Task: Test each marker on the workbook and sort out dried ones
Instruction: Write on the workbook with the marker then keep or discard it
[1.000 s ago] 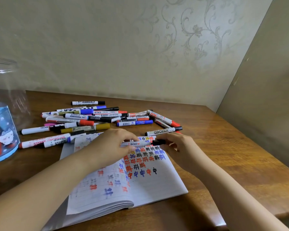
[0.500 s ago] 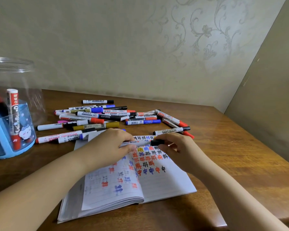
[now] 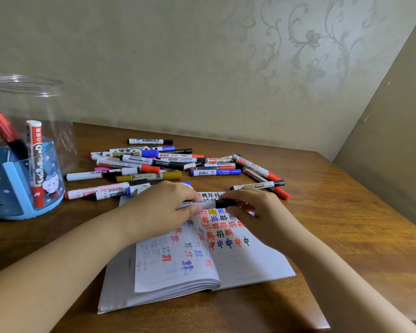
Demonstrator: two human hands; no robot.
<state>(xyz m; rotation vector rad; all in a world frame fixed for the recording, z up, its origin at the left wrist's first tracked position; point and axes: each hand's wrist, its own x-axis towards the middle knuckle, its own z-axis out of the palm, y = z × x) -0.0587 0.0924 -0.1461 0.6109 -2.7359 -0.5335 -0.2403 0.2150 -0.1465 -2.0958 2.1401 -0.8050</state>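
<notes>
Marker [image 3: 205, 204] w/ black cap held level above workbook [image 3: 238, 265], near table's [image 3: 346, 224] front edge: left hand [image 3: 163, 207] grips barrel, right hand [image 3: 255, 212] pinches cap. Brown wood table in papered corner; marker pile [image 3: 168, 164] mid-table toward back edge, blue holder [image 3: 22, 183] and clear jar [image 3: 34, 109] at left edge. Bare wood along right edge.

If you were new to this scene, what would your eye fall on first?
Both hands, left hand and right hand, grip a white black-capped marker over the open paper workbook with its red, blue and black characters. Behind lies a heap of loose markers; far left stands a blue plastic holder.
</notes>
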